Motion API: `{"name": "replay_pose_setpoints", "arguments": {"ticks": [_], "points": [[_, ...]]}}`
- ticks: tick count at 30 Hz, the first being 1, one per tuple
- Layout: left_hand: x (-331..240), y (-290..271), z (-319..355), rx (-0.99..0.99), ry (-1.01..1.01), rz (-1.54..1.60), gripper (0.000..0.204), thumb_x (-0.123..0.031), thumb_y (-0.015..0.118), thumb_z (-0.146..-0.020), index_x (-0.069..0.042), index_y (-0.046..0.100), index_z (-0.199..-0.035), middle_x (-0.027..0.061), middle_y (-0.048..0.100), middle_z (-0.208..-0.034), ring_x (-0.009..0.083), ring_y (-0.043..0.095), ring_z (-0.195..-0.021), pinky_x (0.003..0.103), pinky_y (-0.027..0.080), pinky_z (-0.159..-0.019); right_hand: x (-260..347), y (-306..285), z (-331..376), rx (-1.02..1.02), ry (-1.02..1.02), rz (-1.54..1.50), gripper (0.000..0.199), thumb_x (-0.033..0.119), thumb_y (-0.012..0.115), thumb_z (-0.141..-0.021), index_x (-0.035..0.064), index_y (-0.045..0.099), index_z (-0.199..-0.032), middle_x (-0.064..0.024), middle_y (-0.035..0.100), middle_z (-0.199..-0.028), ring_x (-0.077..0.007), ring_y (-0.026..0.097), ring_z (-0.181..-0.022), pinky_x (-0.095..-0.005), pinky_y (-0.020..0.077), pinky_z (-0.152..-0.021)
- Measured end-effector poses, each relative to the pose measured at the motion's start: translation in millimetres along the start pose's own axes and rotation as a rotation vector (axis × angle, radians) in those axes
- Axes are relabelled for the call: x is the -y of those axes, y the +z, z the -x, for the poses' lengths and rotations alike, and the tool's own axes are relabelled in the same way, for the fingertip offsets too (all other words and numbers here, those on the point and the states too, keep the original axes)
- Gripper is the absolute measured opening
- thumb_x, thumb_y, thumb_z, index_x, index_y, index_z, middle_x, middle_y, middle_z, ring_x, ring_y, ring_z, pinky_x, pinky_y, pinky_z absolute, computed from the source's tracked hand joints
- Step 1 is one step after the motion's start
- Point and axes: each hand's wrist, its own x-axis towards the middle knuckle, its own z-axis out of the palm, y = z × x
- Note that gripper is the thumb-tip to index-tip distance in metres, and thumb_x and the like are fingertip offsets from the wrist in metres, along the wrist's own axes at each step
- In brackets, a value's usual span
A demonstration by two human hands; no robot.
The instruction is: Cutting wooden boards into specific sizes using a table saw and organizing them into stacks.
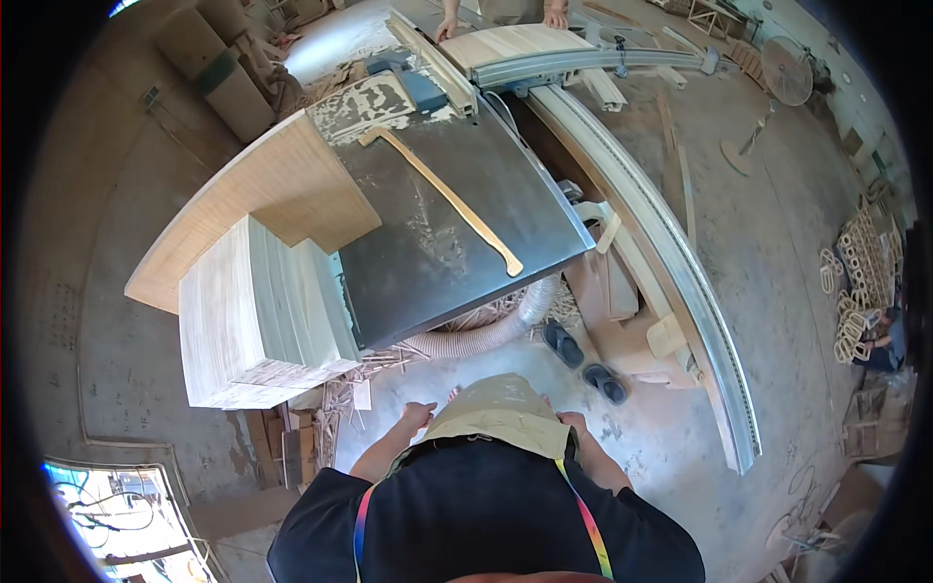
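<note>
My left hand [419, 416] hangs low at the left edge of my tan apron [496, 408], fingers curled; what they hold, if anything, is too small to make out. On the apron's other side is my right hand [573, 422], its fingers mostly hidden. Ahead of me stands a dark machine table [428, 282], apart from both hands. A slender, curved wooden piece [442, 189] lies diagonally across it. Left of it rises a stack of pale boards [233, 321], beside a broad wooden panel [253, 204] reaching over the table's left side.
A long metal rail [671, 233] curves along the right. At the far end, a co-worker's hands [447, 29] are by a light wooden panel [525, 43]. A ribbed hose [476, 340], wood scraps [340, 408] and dark slippers [562, 344] lie before me. Another person [886, 342] is far right.
</note>
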Motion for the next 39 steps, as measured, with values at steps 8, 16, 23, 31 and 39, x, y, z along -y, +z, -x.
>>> {"name": "replay_pose_setpoints", "arguments": {"ticks": [8, 16, 23, 31, 39], "points": [[17, 15, 27, -0.081, -0.089, -0.206, 0.045, -0.042, 0.073, -0.093, -0.005, 0.071, -0.069, 0.0025, 0.064, -0.060, 0.0176, 0.056, -0.051, 0.029, 0.049, -0.057, 16, -47, 17, 0.071, -0.105, 0.145, 0.052, 0.045, 0.058, -0.096, -0.0036, 0.077, -0.100, -0.0185, 0.076, -0.096, -0.0346, 0.069, -0.085, -0.0375, 0.0532, -0.076], [3, 58, 25, -0.098, -0.040, -0.113, 0.046, -0.043, 0.074, -0.091, -0.002, 0.073, -0.073, 0.0053, 0.066, -0.064, 0.0196, 0.060, -0.054, 0.031, 0.051, -0.058, 50, -104, 48, -0.012, 0.156, -0.122, 0.034, 0.027, 0.063, -0.094, -0.0027, 0.078, -0.097, -0.0154, 0.075, -0.089, -0.0276, 0.067, -0.073, -0.0348, 0.0519, -0.065], [-5, 107, 34, -0.097, 0.017, -0.154, 0.047, -0.044, 0.075, -0.089, 0.001, 0.075, -0.076, 0.0077, 0.069, -0.067, 0.0214, 0.063, -0.058, 0.033, 0.054, -0.060, 72, -143, 28, -0.024, 0.204, -0.262, 0.019, 0.014, 0.067, -0.093, -0.0014, 0.078, -0.095, -0.0127, 0.073, -0.081, -0.0214, 0.064, -0.063, -0.0322, 0.0499, -0.056], [-45, 126, 45, -0.262, 0.027, -0.256, 0.054, -0.051, 0.076, -0.085, 0.003, 0.077, -0.081, 0.0103, 0.073, -0.076, 0.0246, 0.067, -0.066, 0.035, 0.057, -0.069, 74, -182, 26, 0.089, 0.168, -0.400, 0.017, 0.015, 0.064, -0.097, 0.0011, 0.074, -0.098, -0.0096, 0.067, -0.077, -0.0184, 0.062, -0.060, -0.0298, 0.0503, -0.053], [-38, 117, 38, -0.149, -0.048, -0.241, 0.049, -0.048, 0.077, -0.085, 0.001, 0.076, -0.078, 0.0092, 0.070, -0.071, 0.0227, 0.066, -0.063, 0.035, 0.056, -0.062, 179, -182, 11, 0.113, 0.012, -0.454, 0.019, 0.017, 0.061, -0.101, 0.0015, 0.072, -0.097, -0.0061, 0.065, -0.077, -0.0151, 0.062, -0.062, -0.0262, 0.0519, -0.057]]}}
